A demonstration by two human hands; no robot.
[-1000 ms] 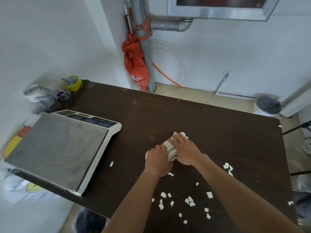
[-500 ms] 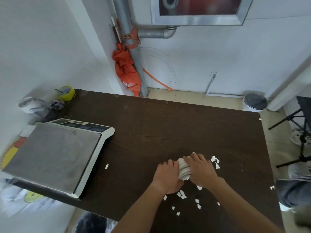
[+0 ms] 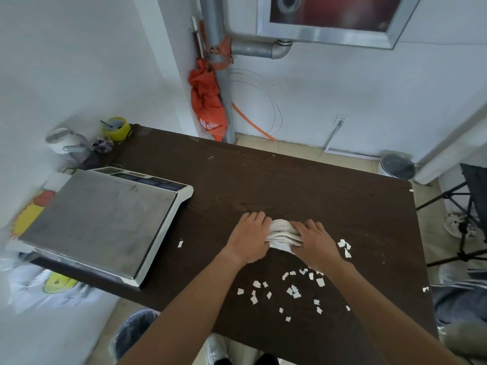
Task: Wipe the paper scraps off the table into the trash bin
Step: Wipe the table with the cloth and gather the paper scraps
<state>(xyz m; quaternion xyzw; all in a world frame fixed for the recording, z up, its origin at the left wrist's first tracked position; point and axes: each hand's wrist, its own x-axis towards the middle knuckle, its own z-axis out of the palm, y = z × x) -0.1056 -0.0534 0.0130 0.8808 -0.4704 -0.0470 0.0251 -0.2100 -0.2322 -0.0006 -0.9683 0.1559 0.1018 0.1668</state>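
A bunched white cloth (image 3: 281, 233) lies on the dark brown table (image 3: 303, 185). My left hand (image 3: 250, 237) presses on its left end and my right hand (image 3: 315, 242) on its right end. Several white paper scraps (image 3: 292, 289) are scattered on the table just in front of my hands, between my forearms. A small cluster of scraps (image 3: 344, 247) lies to the right of my right hand, and a single scrap (image 3: 180, 243) sits near the scale. A trash bin with a dark liner (image 3: 134, 330) stands on the floor below the table's near left edge.
A large electronic scale (image 3: 105, 217) fills the table's left part. Tape rolls and small tools (image 3: 116, 127) sit in the far left corner. A white lidded bin (image 3: 397, 168) stands on the floor beyond the far right corner. A black tripod (image 3: 463, 222) is at right.
Both hands stay on the cloth, which now lies spread sideways between them, farther from the near edge. The view has tilted, so more scraps show in front of my hands.
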